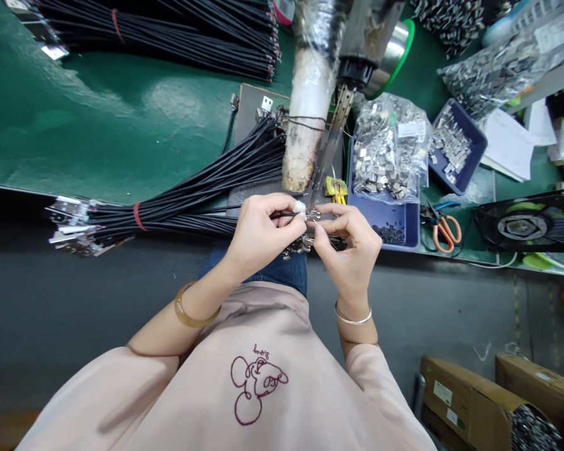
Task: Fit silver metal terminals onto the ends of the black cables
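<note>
a green table (136, 144) spans the scene. at its near edge, the left hand (259, 233) pinches a black cable (287, 215); the right hand's (356, 241) fingertips surround the metal plug (313, 214) at its end, though i cannot tell whether they grip it. a cable bundle (192, 178) lies left, a blue tray (411, 228) right; more cables (178, 34) lie far left.

A glossy green workbench (98, 125) edges the grey floor (427, 304).
</note>
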Demonstrator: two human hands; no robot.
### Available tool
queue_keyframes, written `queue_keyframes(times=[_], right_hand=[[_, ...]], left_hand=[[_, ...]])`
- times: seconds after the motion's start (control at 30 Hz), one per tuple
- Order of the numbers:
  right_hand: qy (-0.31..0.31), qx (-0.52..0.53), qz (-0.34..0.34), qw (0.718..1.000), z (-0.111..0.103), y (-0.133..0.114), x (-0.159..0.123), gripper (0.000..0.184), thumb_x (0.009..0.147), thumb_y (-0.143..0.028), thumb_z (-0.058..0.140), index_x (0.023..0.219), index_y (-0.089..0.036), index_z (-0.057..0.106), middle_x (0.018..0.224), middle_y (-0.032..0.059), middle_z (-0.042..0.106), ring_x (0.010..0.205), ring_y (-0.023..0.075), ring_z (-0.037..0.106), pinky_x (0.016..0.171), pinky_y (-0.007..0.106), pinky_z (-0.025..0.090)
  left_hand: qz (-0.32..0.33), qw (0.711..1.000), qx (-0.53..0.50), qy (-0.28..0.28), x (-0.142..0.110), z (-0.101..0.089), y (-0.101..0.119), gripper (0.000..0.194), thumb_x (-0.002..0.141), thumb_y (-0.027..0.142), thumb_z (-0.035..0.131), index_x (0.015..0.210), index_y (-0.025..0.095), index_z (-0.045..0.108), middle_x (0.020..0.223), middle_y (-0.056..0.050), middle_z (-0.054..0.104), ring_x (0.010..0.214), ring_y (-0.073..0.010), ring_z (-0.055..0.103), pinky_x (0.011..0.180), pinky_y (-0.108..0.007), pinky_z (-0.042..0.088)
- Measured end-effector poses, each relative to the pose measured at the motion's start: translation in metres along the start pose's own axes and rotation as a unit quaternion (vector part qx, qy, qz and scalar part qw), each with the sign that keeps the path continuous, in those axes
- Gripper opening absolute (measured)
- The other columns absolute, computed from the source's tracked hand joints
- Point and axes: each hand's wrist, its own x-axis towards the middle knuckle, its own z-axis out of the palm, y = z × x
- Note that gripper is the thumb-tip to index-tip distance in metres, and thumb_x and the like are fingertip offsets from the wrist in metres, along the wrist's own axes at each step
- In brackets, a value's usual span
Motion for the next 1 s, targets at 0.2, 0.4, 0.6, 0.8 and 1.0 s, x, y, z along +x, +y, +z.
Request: queue_keyframes(times=[0.2,0.4,0.6,0.8,1.0], right_hand=[[-0.001,-0.01,0.003,1.0,0.0005,0.0025,-0.0007,0.014,0.087,-0.016,0.066,0.077,-0.022,0.06,0.095,0.0023,0.074,0.085,0.0147,0.072,0.067,0.027,0.061],[0.011,-0.032,-0.012,0.999,0.0028,0.0004,0.0038,0.013,0.087,-0.014,0.068,0.077,-0.022,0.063,0.092,0.0012,0.073,0.085,0.0139,0.07,0.063,0.025,0.059],[0.013,-0.041,-0.045,0.998,0.002,-0.0003,0.0039,0.016,0.085,-0.011,0.07,0.076,-0.023,0.063,0.092,0.001,0.074,0.088,0.0154,0.071,0.074,0.03,0.06],[0.006,-0.031,-0.048,0.998,0.0001,0.001,-0.0001,0.017,0.084,-0.01,0.068,0.076,-0.023,0.059,0.092,0.0007,0.074,0.089,0.0158,0.071,0.079,0.033,0.059],[0.009,-0.021,-0.03,0.999,0.0013,0.0013,-0.0017,0.015,0.085,-0.012,0.067,0.078,-0.023,0.059,0.094,0.0017,0.074,0.091,0.0174,0.072,0.079,0.034,0.06]], left_hand=[[-0.016,1.0,0.015,-0.012,-0.0021,0.0003,-0.0037,0.009,0.07,0.017,0.061,0.067,0.013,0.068,0.052,0.004,0.044,0.05,-0.0062,0.033,0.048,-0.021,0.027],[0.019,0.999,0.03,-0.005,-0.0025,0.0001,0.002,0.01,0.073,0.014,0.06,0.064,0.014,0.066,0.054,0.004,0.043,0.053,-0.0067,0.033,0.051,-0.022,0.027],[0.043,0.999,0.025,0.007,-0.003,-0.0001,0.0034,0.01,0.071,0.011,0.06,0.063,0.014,0.065,0.056,0.004,0.043,0.053,-0.0063,0.033,0.05,-0.022,0.026],[-0.005,0.999,0.022,-0.025,-0.0055,-0.0005,-0.0002,0.011,0.072,0.015,0.06,0.063,0.013,0.066,0.054,0.004,0.043,0.053,-0.0068,0.033,0.05,-0.022,0.025],[0.004,1.0,0.011,-0.014,-0.0041,-0.0012,-0.0001,0.012,0.074,0.017,0.062,0.064,0.013,0.068,0.055,0.003,0.048,0.052,-0.0068,0.035,0.048,-0.021,0.026]])
